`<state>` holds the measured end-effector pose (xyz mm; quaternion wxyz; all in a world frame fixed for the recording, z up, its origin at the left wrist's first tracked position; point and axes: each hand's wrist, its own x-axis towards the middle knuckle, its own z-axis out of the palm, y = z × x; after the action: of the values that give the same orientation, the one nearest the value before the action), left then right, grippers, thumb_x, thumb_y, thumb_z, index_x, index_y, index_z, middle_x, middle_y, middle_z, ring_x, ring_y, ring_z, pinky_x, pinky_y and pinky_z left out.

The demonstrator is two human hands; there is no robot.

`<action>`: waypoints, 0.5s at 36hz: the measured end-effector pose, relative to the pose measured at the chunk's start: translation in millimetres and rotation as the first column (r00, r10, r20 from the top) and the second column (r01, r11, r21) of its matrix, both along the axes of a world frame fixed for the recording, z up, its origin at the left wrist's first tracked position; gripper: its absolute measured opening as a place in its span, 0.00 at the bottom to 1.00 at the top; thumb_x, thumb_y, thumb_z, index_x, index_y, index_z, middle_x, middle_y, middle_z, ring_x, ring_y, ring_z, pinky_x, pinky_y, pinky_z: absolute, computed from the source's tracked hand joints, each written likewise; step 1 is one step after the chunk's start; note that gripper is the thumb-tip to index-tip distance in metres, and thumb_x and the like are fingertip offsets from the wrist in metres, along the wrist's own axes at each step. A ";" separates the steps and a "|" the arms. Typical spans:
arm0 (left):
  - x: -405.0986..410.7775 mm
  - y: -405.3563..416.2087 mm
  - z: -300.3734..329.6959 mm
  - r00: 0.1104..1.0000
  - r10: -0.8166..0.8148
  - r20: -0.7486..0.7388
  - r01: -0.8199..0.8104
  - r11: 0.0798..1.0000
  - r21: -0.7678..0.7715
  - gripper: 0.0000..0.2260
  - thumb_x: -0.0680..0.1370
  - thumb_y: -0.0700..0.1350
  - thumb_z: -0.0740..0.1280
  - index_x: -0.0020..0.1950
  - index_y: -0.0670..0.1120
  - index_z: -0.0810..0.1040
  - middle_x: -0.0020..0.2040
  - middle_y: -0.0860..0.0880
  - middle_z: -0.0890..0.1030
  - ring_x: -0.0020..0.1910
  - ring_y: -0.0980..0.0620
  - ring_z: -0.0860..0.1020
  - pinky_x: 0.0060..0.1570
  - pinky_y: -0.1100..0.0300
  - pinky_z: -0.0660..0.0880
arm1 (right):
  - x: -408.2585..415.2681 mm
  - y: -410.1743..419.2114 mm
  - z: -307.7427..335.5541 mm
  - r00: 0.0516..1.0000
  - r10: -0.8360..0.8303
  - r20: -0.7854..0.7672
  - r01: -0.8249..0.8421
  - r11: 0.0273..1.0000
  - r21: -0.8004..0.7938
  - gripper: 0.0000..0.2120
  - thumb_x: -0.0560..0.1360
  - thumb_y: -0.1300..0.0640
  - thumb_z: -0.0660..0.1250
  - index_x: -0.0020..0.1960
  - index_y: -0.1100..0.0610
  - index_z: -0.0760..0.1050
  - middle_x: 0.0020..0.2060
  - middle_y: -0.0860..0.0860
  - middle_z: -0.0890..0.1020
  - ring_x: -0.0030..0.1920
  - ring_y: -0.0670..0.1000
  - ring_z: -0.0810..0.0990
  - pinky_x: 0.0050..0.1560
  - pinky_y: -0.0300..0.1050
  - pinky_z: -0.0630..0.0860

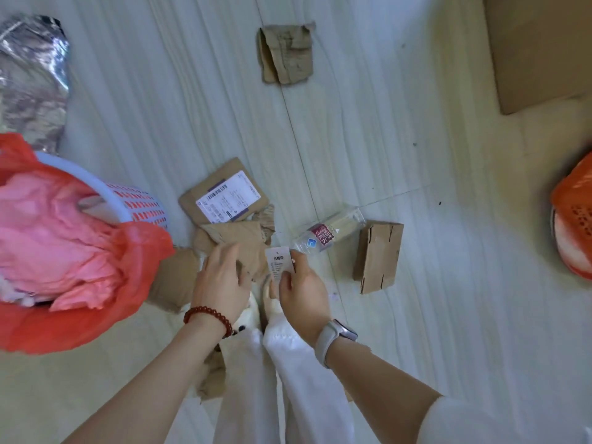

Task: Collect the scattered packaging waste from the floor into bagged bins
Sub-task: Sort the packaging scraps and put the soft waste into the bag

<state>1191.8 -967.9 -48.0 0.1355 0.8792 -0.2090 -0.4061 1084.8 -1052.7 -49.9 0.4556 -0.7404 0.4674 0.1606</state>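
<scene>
left hand [221, 285] spread flat, right hand [301, 291] pinching

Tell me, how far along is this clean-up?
Partly done. The red-bagged bin already holds pink wrapping. In hand: the right hand pinches a white tag, and the left hand reaches onto torn brown cardboard. Left on the floor: the labelled parcel, a clear soda wrapper, a folded cardboard piece and a crumpled one farther off.
</scene>
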 end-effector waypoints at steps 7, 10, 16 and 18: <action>75.2 40.0 72.3 0.933 0.286 0.217 -0.264 0.956 -0.127 0.16 0.72 0.37 0.60 0.59 0.36 0.74 0.56 0.36 0.75 0.58 0.38 0.72 0.60 0.50 0.66 | 106.7 22.2 64.0 0.982 0.027 0.187 -0.039 0.997 0.059 0.20 0.73 0.53 0.53 0.66 0.48 0.62 0.47 0.56 0.79 0.44 0.57 0.77 0.43 0.45 0.73; 99.1 63.1 83.6 0.869 0.406 0.284 -0.372 0.913 -0.166 0.18 0.71 0.31 0.63 0.62 0.36 0.72 0.58 0.36 0.74 0.61 0.39 0.70 0.63 0.49 0.65 | 153.4 41.9 83.2 0.960 0.106 0.260 -0.142 0.982 0.124 0.19 0.77 0.60 0.57 0.68 0.54 0.64 0.45 0.57 0.82 0.39 0.52 0.76 0.37 0.33 0.71; 110.2 112.4 74.1 0.742 0.567 0.358 -0.562 0.817 -0.130 0.23 0.73 0.34 0.64 0.68 0.40 0.67 0.67 0.38 0.67 0.68 0.40 0.65 0.67 0.48 0.62 | 193.9 93.3 70.5 0.946 0.161 0.281 -0.224 0.952 0.210 0.20 0.75 0.54 0.56 0.65 0.57 0.68 0.53 0.59 0.79 0.51 0.60 0.79 0.50 0.57 0.76; 98.2 120.6 69.4 0.769 0.518 0.373 -0.511 0.850 -0.128 0.22 0.72 0.34 0.63 0.67 0.39 0.69 0.66 0.36 0.68 0.66 0.38 0.66 0.65 0.46 0.64 | 180.2 93.8 57.9 0.966 0.122 0.228 -0.167 0.967 0.191 0.17 0.76 0.59 0.56 0.63 0.59 0.70 0.55 0.59 0.79 0.52 0.61 0.78 0.51 0.57 0.76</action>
<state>1290.1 -847.4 21.4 0.2048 0.9645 0.0128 -0.1661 1265.0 -958.9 8.1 0.5655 -0.7336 0.3408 0.1611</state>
